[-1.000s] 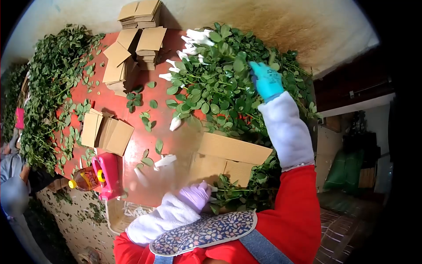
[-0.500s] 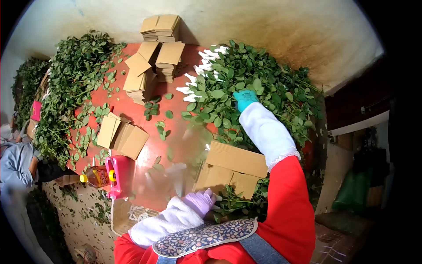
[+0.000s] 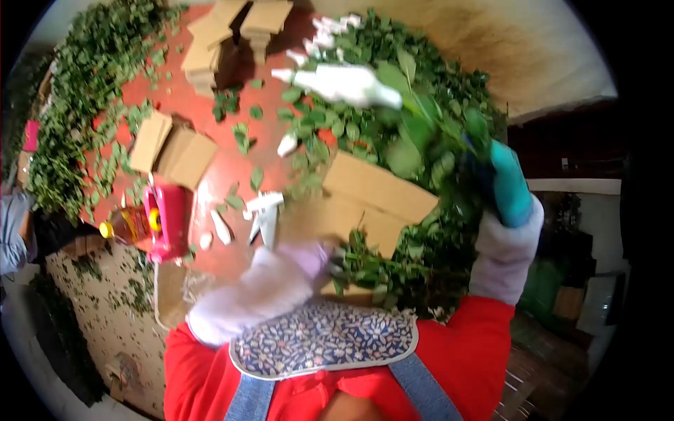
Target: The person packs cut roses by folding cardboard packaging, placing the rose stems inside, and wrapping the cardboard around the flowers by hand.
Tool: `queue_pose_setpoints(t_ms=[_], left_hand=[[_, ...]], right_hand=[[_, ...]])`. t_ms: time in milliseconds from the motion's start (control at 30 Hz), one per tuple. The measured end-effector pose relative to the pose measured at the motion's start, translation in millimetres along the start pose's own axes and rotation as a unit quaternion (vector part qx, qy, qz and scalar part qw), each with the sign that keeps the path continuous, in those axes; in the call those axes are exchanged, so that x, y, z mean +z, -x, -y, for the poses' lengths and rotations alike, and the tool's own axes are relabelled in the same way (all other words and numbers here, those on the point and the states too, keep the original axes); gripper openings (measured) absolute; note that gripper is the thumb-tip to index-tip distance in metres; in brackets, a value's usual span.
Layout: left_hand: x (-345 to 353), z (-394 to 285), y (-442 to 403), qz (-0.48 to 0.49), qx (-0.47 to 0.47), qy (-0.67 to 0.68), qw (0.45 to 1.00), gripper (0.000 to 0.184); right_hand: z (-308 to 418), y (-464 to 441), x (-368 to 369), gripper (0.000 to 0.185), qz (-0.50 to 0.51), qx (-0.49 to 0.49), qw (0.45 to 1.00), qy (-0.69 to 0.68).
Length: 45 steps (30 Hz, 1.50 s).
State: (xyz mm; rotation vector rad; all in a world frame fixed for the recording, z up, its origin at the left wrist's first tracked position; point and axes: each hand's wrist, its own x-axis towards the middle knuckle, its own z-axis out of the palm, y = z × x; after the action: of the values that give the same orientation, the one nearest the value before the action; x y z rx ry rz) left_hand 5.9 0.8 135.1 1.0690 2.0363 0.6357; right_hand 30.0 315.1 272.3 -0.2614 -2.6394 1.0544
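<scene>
My right hand [image 3: 511, 184], in a teal glove, is closed round the leafy stem of a rose whose bud is wrapped in a white sleeve [image 3: 349, 85]. That rose is lifted over the pile of leafy stems [image 3: 414, 56] with other white-wrapped buds. Near the table's front, my left hand [image 3: 309, 258], in a lilac glove, is blurred beside several leafy stems [image 3: 393, 274] on cardboard [image 3: 375, 196]. Its fingers are too smeared to tell what they hold.
Cardboard stacks [image 3: 203, 56] and loose cardboard pieces [image 3: 172, 151] lie on the red table [image 3: 225, 172]. A pink container [image 3: 167, 223], a bottle [image 3: 128, 224] and a grey-white tool [image 3: 264, 214] are nearer. Another person's sleeve [image 3: 12, 235] shows at left.
My right hand has come out of the pile and moved right with a white-wrapped rose. My left hand stays near the front stems. The view has tilted down.
</scene>
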Motion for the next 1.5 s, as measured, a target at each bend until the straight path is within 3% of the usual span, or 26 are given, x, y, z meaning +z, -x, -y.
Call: queue_pose_setpoints(t_ms=[67,167,267,300,333,400,467,533,567,633,667,700,733,767,800,833,867,933,967,1067,1267,1367,1467,1500], left_hand=[[-9,-2,1,-0.002,0.014,0.001,1.0,0.025],[11,14,-2,-0.028,0.043,0.012,0.999,0.026],[1,3,0,0.027,-0.04,-0.063,0.997,0.027],[7,9,2,-0.059,0.026,-0.117,0.991,0.029],[10,11,4,-0.144,0.092,-0.169,0.971,0.03],[11,11,2,-0.132,0.081,-0.169,0.973,0.033],[9,13,1,-0.128,0.142,-0.21,0.959,0.034],[11,15,-2,-0.135,0.155,-0.201,0.958,0.042],[9,11,-2,-0.128,0.133,-0.185,0.965,0.046],[7,10,-4,-0.12,0.116,-0.191,0.967,0.056],[10,12,-6,-0.122,0.118,-0.193,0.966,0.056],[14,15,-10,-0.111,0.126,-0.217,0.961,0.055],[14,16,-12,-0.1,0.134,-0.242,0.956,0.054],[13,15,-12,-0.083,0.133,-0.275,0.949,0.054],[11,12,-11,-0.081,0.138,-0.28,0.947,0.054],[9,8,-10,-0.068,0.121,-0.269,0.953,0.054],[7,6,-9,-0.056,0.104,-0.259,0.959,0.054],[6,4,-7,-0.057,0.102,-0.246,0.962,0.054],[4,4,-7,-0.061,0.095,-0.229,0.967,0.055],[5,10,-7,-0.09,0.116,-0.224,0.963,0.056],[-18,-2,-12,-0.047,0.106,-0.216,0.97,0.057],[-25,-8,-14,-0.012,0.105,-0.206,0.973,0.058],[-28,-10,-17,-0.01,0.125,-0.187,0.974,0.063],[-30,-11,-19,0.032,0.098,-0.202,0.974,0.065]], right_hand=[[-11,54,-8,0.029,0.087,0.22,0.954,-0.185],[-86,129,-2,0.029,0.182,0.474,0.784,-0.357],[-105,154,32,0.03,0.249,0.567,0.666,-0.416],[-101,152,33,0.027,0.269,0.572,0.653,-0.417],[-110,152,32,0.025,0.329,0.55,0.658,-0.395],[-118,154,33,0.024,0.387,0.474,0.696,-0.375],[-121,153,37,0.026,0.426,0.449,0.713,-0.329],[-97,151,34,0.02,0.4,0.398,0.788,-0.247],[-95,153,33,0.02,0.396,0.398,0.79,-0.246],[-91,155,30,0.021,0.13,0.544,0.727,-0.399],[-88,161,34,0.026,0.033,0.499,0.775,-0.386],[-94,165,31,0.024,0.069,0.377,0.879,-0.285],[-87,161,29,0.023,0.129,0.253,0.947,-0.147],[-75,155,27,0.022,0.147,0.12,0.982,0.002],[-59,144,27,0.024,0.186,-0.005,0.966,0.177],[-57,143,33,0.029,0.217,0.025,0.961,0.17],[-62,146,42,0.029,0.209,-0.004,0.963,0.173],[-68,145,54,0.029,0.287,-0.018,0.934,0.212],[-70,148,60,0.027,0.31,0.08,0.932,0.169],[-88,152,64,0.024,0.33,0.011,0.909,0.256],[-104,158,69,0.021,0.35,0.004,0.905,0.242],[-110,171,81,0.017,0.341,0.141,0.919,0.136],[-107,178,87,0.015,0.369,0.069,0.89,0.261],[-105,179,86,0.014,0.342,0.066,0.91,0.227]])
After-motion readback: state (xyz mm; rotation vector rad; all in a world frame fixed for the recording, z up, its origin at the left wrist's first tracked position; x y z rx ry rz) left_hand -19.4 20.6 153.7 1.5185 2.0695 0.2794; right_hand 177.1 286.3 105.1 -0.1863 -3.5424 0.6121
